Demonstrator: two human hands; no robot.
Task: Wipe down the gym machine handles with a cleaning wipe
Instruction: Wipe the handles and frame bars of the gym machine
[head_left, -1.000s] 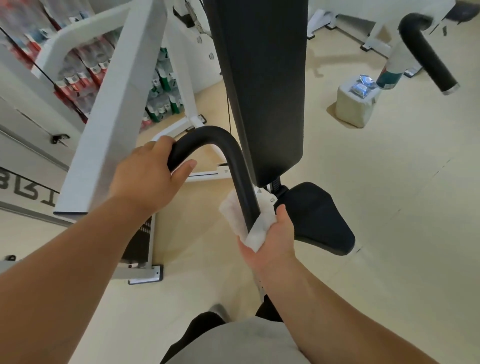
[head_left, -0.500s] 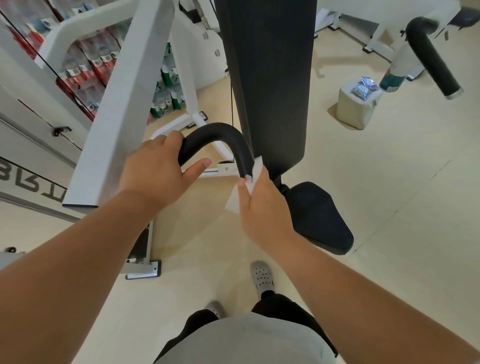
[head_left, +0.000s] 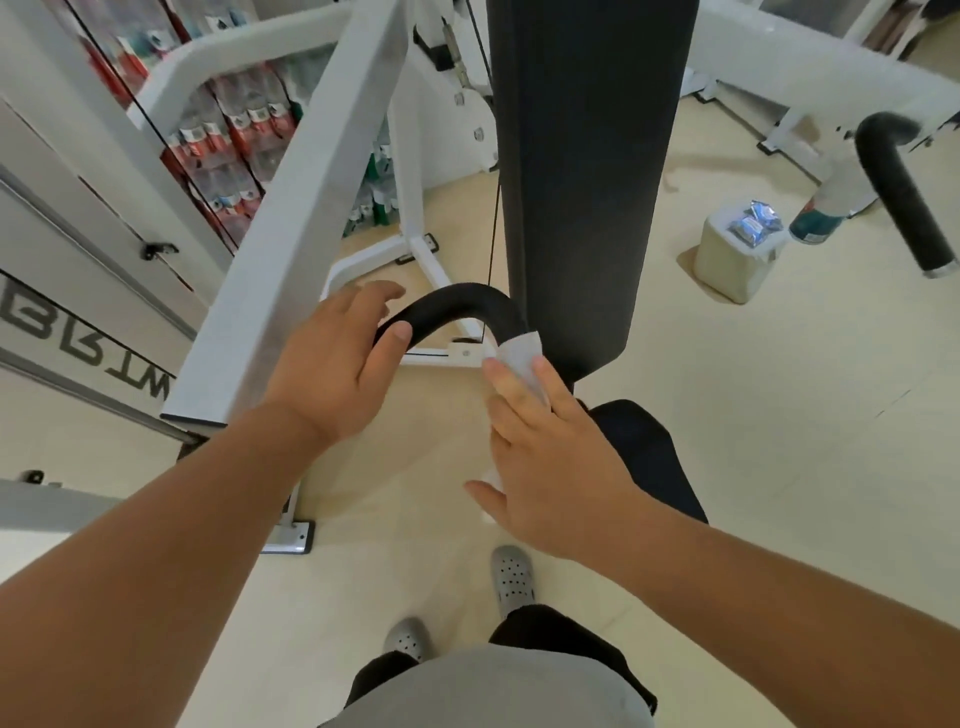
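A curved black padded handle (head_left: 457, 306) arches up in front of the machine's tall black back pad (head_left: 587, 182). My left hand (head_left: 332, 369) sits at the handle's left end, thumb against the padding and fingers stretched loosely over the top. My right hand (head_left: 550, 457) lies flat along the handle's right leg, straight fingers pressing a white cleaning wipe (head_left: 522, 356) onto it. Most of the wipe and that leg are hidden under my palm. A second black handle (head_left: 904, 197) hangs at the far right, untouched.
The black seat (head_left: 649, 457) is just right of my right hand. A white frame beam (head_left: 291, 218) slants past my left hand. A pale box (head_left: 727, 270) with wipe packets (head_left: 756, 223) stands on the floor. Bottled drinks (head_left: 234, 135) line the left. My grey shoes (head_left: 511, 577) are below.
My right hand slid the wipe up the handle's right leg, and its grip flattened. My left hand's fingers loosened from their grip on the handle's left end.
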